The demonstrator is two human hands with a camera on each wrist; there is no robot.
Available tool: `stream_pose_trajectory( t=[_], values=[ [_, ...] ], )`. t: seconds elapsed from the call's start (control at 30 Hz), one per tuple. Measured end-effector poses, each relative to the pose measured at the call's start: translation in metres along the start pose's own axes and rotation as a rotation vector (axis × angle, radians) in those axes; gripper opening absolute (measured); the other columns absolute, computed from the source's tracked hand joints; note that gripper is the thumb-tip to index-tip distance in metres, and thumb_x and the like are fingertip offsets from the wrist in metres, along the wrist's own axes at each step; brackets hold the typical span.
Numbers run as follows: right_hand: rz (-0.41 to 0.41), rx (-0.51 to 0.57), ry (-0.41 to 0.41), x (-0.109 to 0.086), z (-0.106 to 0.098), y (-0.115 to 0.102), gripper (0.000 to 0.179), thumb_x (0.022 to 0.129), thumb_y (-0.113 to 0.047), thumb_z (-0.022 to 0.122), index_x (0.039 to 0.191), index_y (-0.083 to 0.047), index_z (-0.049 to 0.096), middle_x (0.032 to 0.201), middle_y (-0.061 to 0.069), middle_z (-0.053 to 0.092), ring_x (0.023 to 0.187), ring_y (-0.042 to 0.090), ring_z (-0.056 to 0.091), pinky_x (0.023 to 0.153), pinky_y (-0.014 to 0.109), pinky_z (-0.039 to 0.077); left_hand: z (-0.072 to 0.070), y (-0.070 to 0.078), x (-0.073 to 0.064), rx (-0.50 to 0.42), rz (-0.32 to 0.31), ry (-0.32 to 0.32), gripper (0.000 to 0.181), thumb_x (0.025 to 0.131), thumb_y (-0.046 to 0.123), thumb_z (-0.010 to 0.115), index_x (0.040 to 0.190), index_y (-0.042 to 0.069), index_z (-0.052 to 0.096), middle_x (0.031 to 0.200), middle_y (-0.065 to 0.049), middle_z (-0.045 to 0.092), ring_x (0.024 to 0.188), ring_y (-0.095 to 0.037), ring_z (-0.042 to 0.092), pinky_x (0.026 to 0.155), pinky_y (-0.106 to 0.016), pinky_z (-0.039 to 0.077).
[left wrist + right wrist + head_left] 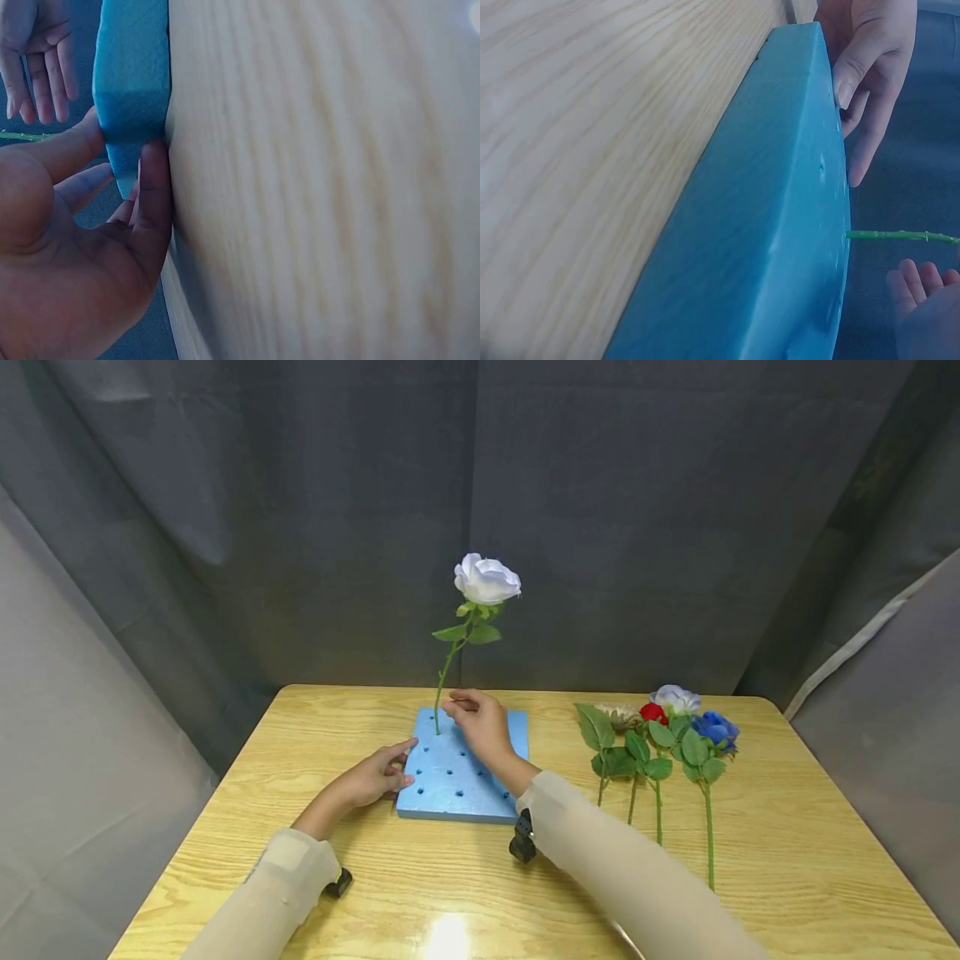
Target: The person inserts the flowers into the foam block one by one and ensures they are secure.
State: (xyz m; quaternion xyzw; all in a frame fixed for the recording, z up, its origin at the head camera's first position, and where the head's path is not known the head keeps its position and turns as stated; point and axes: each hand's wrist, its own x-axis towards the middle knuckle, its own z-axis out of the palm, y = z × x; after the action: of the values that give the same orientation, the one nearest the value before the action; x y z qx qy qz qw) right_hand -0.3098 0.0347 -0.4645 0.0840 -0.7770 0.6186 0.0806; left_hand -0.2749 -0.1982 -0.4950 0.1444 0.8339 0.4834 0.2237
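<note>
A white artificial rose stands with its green stem in the blue foam board, its bloom leaning right. My right hand hovers over the board beside the stem. In the left wrist view its fingers hang fairly straight with nothing between them. My left hand touches the board's left edge; in the left wrist view, the thumb and fingers rest against the corner. In the right wrist view, the stem juts from the board, apart from the right fingertips.
Several artificial flowers lie at the right of the wooden table: a blue rose, a pale lilac-white rose, a red flower and a cream flower. Small holes dot the board. A dark curtain hangs behind.
</note>
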Motion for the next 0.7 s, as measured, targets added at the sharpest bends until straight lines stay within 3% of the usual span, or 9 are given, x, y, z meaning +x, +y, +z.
stream_pose_trajectory(
  t=[0.4, 0.7],
  values=[
    [0.042, -0.011, -0.022, -0.014, -0.025, 0.003, 0.03, 0.096, -0.022, 0.077, 0.121, -0.005, 0.074, 0.107, 0.008, 0.077, 0.099, 0.02, 0.071, 0.075, 0.026, 0.055, 0.001, -0.001, 0.0, 0.009, 0.015, -0.004, 0.069, 0.106, 0.01, 0.058, 0.165, 0.01, 0.023, 0.152, -0.029, 0.037, 0.102, -0.02, 0.064, 0.083, -0.038, 0.057],
    [0.069, -0.018, -0.061, -0.029, -0.044, 0.006, 0.032, 0.095, -0.023, 0.078, 0.123, -0.008, 0.073, 0.108, 0.006, 0.076, 0.101, 0.019, 0.071, 0.083, 0.03, 0.059, 0.0, -0.004, 0.0, 0.029, 0.016, -0.005, 0.07, 0.106, 0.01, 0.058, 0.166, 0.014, 0.022, 0.155, -0.028, 0.033, 0.102, -0.02, 0.063, 0.082, -0.036, 0.056]
  ],
)
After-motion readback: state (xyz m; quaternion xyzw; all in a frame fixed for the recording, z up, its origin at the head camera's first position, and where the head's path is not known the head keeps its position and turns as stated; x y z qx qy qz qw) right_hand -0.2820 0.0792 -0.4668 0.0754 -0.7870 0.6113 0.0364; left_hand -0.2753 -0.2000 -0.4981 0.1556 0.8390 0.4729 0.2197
